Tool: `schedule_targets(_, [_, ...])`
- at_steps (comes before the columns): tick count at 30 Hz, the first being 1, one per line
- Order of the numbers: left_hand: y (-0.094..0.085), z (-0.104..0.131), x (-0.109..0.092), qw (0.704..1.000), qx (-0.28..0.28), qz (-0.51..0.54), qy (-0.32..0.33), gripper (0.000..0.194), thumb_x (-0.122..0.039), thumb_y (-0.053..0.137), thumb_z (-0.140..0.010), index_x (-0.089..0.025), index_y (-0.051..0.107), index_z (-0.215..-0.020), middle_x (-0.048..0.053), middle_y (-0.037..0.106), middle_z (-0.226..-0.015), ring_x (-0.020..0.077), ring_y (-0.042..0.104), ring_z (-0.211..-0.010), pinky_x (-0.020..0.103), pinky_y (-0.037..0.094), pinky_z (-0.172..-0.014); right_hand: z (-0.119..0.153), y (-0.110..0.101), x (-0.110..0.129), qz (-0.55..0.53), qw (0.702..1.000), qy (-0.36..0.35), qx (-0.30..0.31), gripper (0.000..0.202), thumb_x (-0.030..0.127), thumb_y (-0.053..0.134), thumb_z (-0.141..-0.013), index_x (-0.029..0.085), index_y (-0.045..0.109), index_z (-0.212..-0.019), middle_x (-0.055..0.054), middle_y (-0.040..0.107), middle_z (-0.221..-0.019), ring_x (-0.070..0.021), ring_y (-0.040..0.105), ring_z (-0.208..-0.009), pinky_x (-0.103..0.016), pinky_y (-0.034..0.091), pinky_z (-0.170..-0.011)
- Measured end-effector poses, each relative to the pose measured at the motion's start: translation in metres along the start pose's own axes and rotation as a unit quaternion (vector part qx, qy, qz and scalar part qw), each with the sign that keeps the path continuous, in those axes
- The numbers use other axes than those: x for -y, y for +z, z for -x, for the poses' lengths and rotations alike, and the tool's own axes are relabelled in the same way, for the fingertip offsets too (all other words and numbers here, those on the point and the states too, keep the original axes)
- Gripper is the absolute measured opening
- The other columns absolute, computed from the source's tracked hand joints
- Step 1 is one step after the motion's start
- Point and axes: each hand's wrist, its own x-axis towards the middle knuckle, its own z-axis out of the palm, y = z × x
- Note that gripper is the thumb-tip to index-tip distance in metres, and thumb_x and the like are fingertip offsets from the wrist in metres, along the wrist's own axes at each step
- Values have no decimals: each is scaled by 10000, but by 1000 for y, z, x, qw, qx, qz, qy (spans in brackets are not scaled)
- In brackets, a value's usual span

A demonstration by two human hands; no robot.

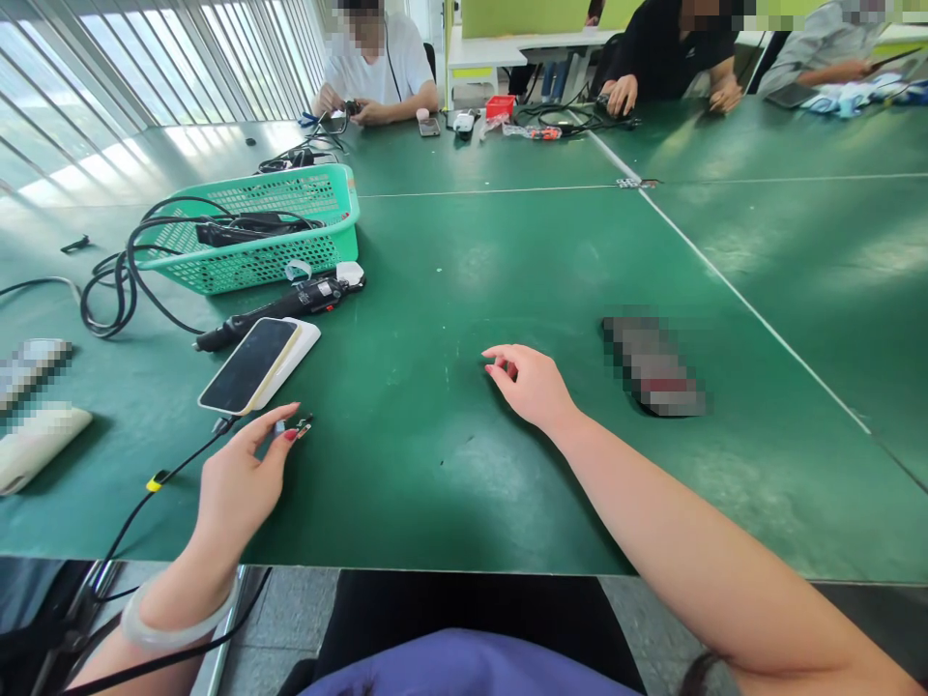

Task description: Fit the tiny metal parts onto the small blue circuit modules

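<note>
At the left, my left hand (239, 478) has its thumb and index finger closed around a small metal piece (304, 426), too small to name more exactly. Just beyond that hand, a phone (250, 365) with a dark screen lies on a white slab-shaped object (296, 360). A black cable (185, 462) with a yellow tag runs to the phone's near end. My right hand (533, 384) rests on the green table near the middle, holding nothing, its index finger and thumb apart and the other fingers loosely curled.
A green plastic basket (275, 266) with black cables stands at the back left, a black handheld tool (286, 307) before it. A blurred dark device (652, 367) lies right. A cream object (43, 449) sits at the left edge. Several people sit across the table (464, 483).
</note>
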Motion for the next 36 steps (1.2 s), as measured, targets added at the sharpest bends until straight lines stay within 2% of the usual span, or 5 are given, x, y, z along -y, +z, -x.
schedule_targets(9, [52,-18,-73,963,162,158,146,241,-310,492,-842,-253,662,-1003,51,531,-1374,243,317,-1393,455,245,-1130,-1,-1,0,2,1000,5,15,205,241,529,-845,196,675,-982,2,631,-728,-131,531,-631,-292,438,-642])
schedule_targets(12, [68,-24,-110,913,259,264,173,234,-293,502,-842,-257,659,-1012,55,536,-1368,236,398,-1343,434,334,-1080,-2,-1,1,9,1000,10,21,202,240,532,-845,198,678,-978,2,635,-725,-134,539,-640,-293,439,-654])
schedule_targets(16, [79,-34,-138,878,249,379,153,264,-246,499,-850,-199,633,-1072,89,538,-1351,197,521,-1197,365,383,-1024,-3,-6,0,16,998,19,57,206,224,512,-856,211,689,-961,-16,674,-793,-150,582,-709,-298,450,-688])
schedule_targets(26, [91,-44,-128,838,257,479,47,354,-244,603,-798,-195,623,-1148,10,595,-842,83,505,-680,239,427,-656,3,-16,13,42,984,-48,169,241,315,651,-801,244,685,-1029,-29,665,-957,-180,583,-858,-330,477,-776])
schedule_targets(36, [94,-51,-122,734,230,636,-64,204,-217,577,-839,-173,645,-1027,30,628,-926,81,593,-750,274,481,-811,5,9,30,109,978,-103,142,191,159,521,-877,185,705,-830,-48,685,-866,-190,543,-818,-347,465,-770])
